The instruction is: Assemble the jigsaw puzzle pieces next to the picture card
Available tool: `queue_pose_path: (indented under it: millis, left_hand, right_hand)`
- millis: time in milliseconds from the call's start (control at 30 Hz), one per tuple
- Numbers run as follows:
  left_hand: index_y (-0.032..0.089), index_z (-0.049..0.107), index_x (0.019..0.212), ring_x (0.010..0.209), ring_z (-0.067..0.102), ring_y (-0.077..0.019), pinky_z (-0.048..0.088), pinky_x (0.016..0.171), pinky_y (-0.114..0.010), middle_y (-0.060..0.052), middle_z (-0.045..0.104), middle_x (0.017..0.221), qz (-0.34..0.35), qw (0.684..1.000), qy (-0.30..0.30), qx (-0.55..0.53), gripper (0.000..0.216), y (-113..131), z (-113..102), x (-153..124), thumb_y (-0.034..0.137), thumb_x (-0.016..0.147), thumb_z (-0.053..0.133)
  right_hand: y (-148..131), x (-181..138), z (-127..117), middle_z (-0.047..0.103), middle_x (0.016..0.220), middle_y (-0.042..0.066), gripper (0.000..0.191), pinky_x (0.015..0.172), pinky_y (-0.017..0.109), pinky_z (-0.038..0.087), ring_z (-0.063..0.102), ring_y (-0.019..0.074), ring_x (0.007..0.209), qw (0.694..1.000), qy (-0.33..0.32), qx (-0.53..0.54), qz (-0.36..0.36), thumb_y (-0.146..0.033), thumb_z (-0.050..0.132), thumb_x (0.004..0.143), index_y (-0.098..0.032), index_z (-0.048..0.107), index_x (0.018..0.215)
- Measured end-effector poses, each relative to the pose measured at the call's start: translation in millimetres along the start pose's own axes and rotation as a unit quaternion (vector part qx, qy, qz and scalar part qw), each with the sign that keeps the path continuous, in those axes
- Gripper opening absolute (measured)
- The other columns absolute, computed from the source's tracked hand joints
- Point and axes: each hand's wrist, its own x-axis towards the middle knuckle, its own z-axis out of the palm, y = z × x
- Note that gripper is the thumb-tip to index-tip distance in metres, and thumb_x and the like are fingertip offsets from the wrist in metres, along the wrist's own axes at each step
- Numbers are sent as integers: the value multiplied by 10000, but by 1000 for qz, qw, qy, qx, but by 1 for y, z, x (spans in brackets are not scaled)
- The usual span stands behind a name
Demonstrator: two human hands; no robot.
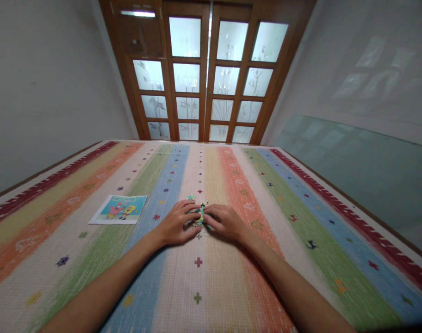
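Both my hands rest on a striped, many-coloured mat point(301, 222), fingertips meeting over a small cluster of jigsaw pieces point(199, 215). My left hand point(178, 223) covers the pieces' left side and my right hand point(225, 222) the right side, fingers curled down and pinching at the pieces between them. A loose teal piece point(191, 197) lies just beyond my left fingers. Most of the cluster is hidden under my fingers.
A cartoon picture card point(119, 209) lies flat on the mat to the left of my hands. Wooden doors with frosted glass panes point(206, 78) stand past the mat's far edge. A sheet of glass point(363, 171) leans on the right wall.
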Motion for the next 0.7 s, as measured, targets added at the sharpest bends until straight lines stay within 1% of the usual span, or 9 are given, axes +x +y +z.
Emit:
queue_pose_path:
  millis: [67, 133, 167, 233, 267, 300, 467, 633, 700]
  left_hand:
    - [226, 731, 1106, 1213, 580, -280, 437, 1096, -498, -92, 699, 1212, 0, 1000, 13, -2, 199, 1, 1, 2, 251, 979, 579]
    - [217, 729, 1080, 1153, 602, -264, 460, 1062, -477, -85, 722, 1132, -8, 1000, 25, -11, 213, 1, 1, 3, 234, 1013, 528]
    - [211, 723, 1082, 1127, 610, -259, 472, 1043, -468, -84, 727, 1101, -15, 999, 30, -17, 215, 1, 0, 4, 238, 1022, 518]
    - [201, 705, 1096, 1073, 622, -251, 501, 997, -444, -85, 726, 1053, -39, 997, 49, -33, 220, 0, -1, 4, 252, 1037, 499]
    - [198, 696, 1100, 1047, 630, -245, 516, 973, -429, -85, 722, 1039, -55, 996, 61, -41, 222, -1, -1, 4, 258, 1043, 491]
    - [196, 689, 1100, 1024, 639, -240, 528, 955, -414, -84, 718, 1029, -71, 993, 76, -47, 221, -3, -1, 3, 262, 1046, 486]
    - [199, 656, 1183, 1015, 683, -231, 555, 961, -385, -83, 719, 1095, -121, 984, 124, -49, 214, -12, 2, -1, 241, 1025, 518]
    - [202, 627, 1261, 1063, 689, -229, 572, 975, -394, -89, 712, 1157, -96, 987, 123, -30, 317, -18, 5, -2, 131, 974, 513]
    - [201, 624, 1269, 1077, 688, -226, 571, 990, -400, -89, 713, 1160, -88, 989, 119, -28, 346, -18, 6, -3, 107, 963, 492]
  right_hand:
    - [0, 0, -1, 778, 1052, 105, 270, 879, 369, 557, 731, 223, 955, 1000, 4, 8, 7, -294, 489, 1024, -215, 745, 992]
    - [0, 0, -2, 766, 1093, 107, 218, 904, 389, 552, 717, 243, 1004, 1000, 3, 13, 5, -375, 614, 973, -222, 734, 1071]
    - [0, 0, -3, 755, 1128, 113, 314, 922, 410, 547, 705, 263, 1038, 1000, -4, 17, -2, -433, 706, 909, -221, 717, 1140]
    - [1, -1, -4, 728, 1193, 133, 595, 956, 456, 533, 675, 301, 1097, 999, -24, 24, -22, -518, 836, 772, -215, 671, 1256]
    - [2, -1, -4, 718, 1211, 140, 673, 967, 471, 526, 662, 312, 1117, 999, -33, 29, -31, -535, 863, 735, -212, 654, 1288]
    - [2, -2, -4, 713, 1216, 146, 698, 974, 477, 521, 653, 315, 1128, 998, -39, 32, -36, -531, 872, 728, -209, 646, 1304]
    - [5, -3, 3, 721, 1144, 125, 523, 938, 447, 534, 656, 285, 1068, 999, -23, 11, -23, -291, 771, 820, -213, 633, 1318]
    - [7, -3, 12, 734, 1027, 102, 345, 826, 356, 555, 684, 216, 917, 999, 37, 22, -22, -111, 551, 912, -195, 651, 1232]
    - [7, -2, 11, 734, 982, 99, 313, 794, 345, 559, 684, 207, 870, 998, 53, 33, -22, -93, 525, 921, -185, 661, 1188]
